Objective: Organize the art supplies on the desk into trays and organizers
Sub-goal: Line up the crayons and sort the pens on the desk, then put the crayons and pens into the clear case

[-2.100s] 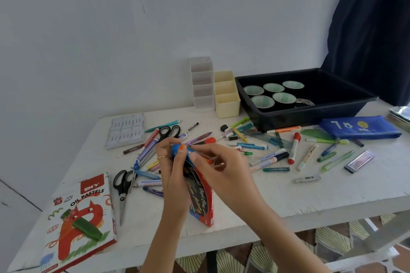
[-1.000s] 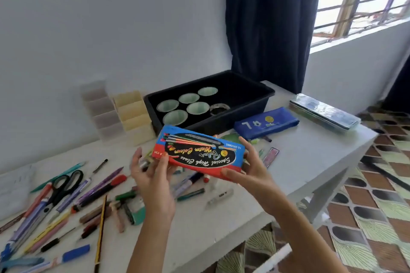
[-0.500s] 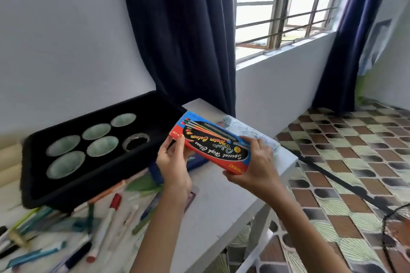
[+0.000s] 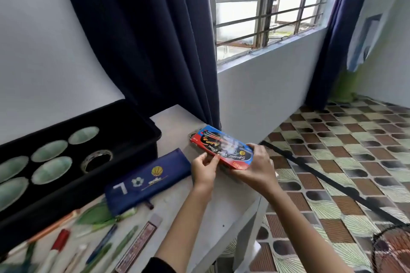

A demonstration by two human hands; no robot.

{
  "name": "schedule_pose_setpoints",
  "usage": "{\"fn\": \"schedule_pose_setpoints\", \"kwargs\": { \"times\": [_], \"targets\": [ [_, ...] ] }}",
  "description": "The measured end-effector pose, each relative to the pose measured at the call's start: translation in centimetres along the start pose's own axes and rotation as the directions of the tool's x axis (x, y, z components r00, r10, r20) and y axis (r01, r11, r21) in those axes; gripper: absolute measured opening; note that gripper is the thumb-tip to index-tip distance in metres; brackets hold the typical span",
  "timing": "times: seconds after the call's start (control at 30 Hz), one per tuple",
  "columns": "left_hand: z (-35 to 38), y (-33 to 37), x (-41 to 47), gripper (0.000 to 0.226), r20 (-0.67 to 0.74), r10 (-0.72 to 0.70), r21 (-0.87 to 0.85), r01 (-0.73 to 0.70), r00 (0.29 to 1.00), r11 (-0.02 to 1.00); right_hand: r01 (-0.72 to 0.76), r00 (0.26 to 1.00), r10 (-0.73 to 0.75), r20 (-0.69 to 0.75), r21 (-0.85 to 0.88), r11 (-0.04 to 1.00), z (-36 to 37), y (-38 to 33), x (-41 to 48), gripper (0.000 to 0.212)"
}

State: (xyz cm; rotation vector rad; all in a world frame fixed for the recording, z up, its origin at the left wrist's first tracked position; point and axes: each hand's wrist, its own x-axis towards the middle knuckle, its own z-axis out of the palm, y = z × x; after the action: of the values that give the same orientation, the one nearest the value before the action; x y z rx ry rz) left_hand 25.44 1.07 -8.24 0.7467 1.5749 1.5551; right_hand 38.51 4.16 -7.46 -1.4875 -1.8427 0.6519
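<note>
Pen box (image 4: 221, 147) is dropping toward the bench (image 4: 175, 122) corner. Left hand (image 4: 204, 169) and right hand (image 4: 258, 167) grip its edges. I'm judging it light, stiff.

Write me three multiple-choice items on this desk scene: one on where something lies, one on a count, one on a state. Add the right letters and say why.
1. The blue pouch lies:
A. on the floor
B. on the desk beside the black tray
C. on the window sill

2. Pale green cups showing in the black tray:
A. three
B. five
C. eight

3. The red and blue box is:
A. lying untouched
B. held by one hand only
C. held by both hands

Answers:
1 B: the blue pouch rests on the desk, just outside the black tray's wall.
2 B: five round cups can be counted, next to one ring of tape.
3 C: the left hand pinches the box's near edge and the right hand grips its end.
</note>
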Motion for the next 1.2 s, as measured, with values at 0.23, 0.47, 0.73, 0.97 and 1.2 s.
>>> {"fn": "schedule_pose_setpoints", "kwargs": {
  "times": [0.23,0.47,0.73,0.97,1.2],
  "targets": [
    [0.7,-0.3,0.2,0.027,-0.094,0.006,0.104,0.004,0.996,0.995,0.017,0.996,0.002,0.089,-0.212,0.977,0.5,0.9,1.2,0.093],
    [1.0,0.0,0.4,0.037,-0.191,-0.003,0.128,0.028,0.982,0.991,0.096,0.986,-0.031,0.162,-0.412,0.906,0.6,-0.3,1.9,0.098],
    [-0.7,1.3,-1.1,0.03,-0.16,0.017,0.15,0.007,0.987,0.989,0.301,0.953,-0.256,0.162,-0.392,0.869,1.4,-1.8,0.9,0.09],
    [-5.7,2.6,-3.9,0.014,-0.262,0.121,0.127,-0.09,0.957,0.988,0.5,0.866,-0.498,0.054,-0.075,0.863,5.2,-6.6,-1.6,0.035],
    [-14.9,0.9,-5.7,0.039,-0.3,0.452,0.791,-0.047,0.84,0.61,0.51,0.842,-0.448,0.299,-0.171,0.843,10.7,-8.9,-3.4,0.041]
  ]
}}
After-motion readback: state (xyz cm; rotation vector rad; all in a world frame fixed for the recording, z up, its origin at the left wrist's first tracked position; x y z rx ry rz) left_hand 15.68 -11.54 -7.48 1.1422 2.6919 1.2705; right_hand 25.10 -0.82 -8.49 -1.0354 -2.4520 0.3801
